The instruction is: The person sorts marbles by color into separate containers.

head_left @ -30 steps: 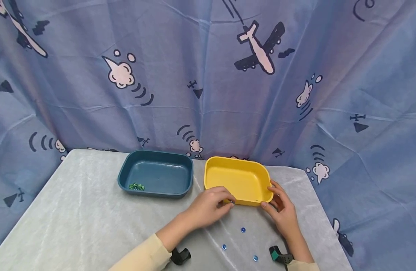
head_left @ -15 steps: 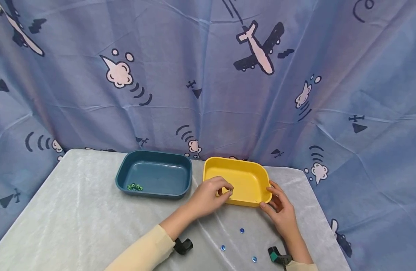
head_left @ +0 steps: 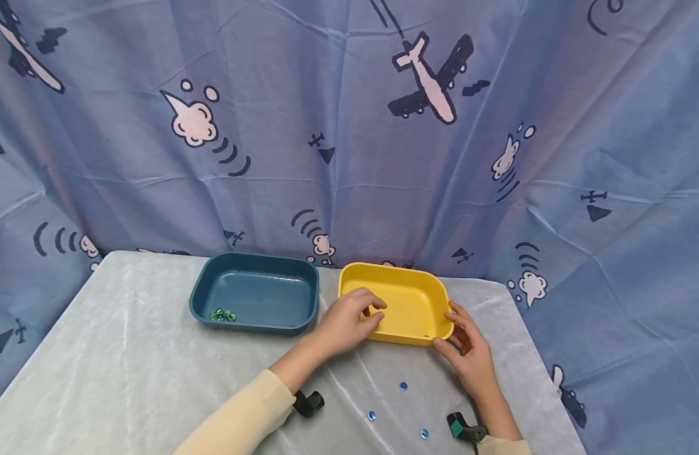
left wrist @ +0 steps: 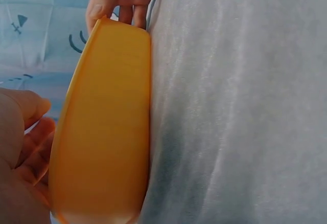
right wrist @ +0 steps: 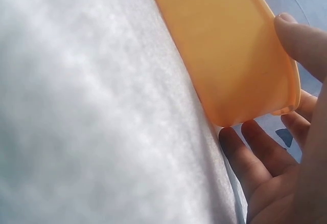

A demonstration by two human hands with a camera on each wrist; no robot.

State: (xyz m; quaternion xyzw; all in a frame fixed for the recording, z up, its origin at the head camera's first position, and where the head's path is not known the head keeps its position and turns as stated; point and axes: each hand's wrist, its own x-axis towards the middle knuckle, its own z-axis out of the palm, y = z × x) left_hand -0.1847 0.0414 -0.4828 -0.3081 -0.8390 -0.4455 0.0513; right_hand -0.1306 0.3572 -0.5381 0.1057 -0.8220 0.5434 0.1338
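Note:
My left hand [head_left: 345,323] is over the front left part of the yellow plastic bin [head_left: 409,300], thumb and forefinger apart with nothing seen between them. In the left wrist view its fingers [left wrist: 38,144] show beside the bin's rim. My right hand [head_left: 470,354] holds the front right corner of the same bin, thumb at the front rim and fingers around the side. The right wrist view shows that thumb [right wrist: 299,37] on the rim. In front of the bin lie three small blue glass beads: one bead [head_left: 403,386] nearest it, another bead [head_left: 371,415], and a third bead [head_left: 424,434].
A dark teal bin [head_left: 258,294] stands left of the yellow one, with a small heap of green glass beads [head_left: 222,315] in its front left corner. A pale cloth [head_left: 127,366] covers the table. Behind hangs a blue curtain [head_left: 270,95] with airplane prints.
My left hand has lifted from the yellow bin's front edge to over its inside, and its pinch on a small dark bead has loosened. My right hand stays at the bin's corner.

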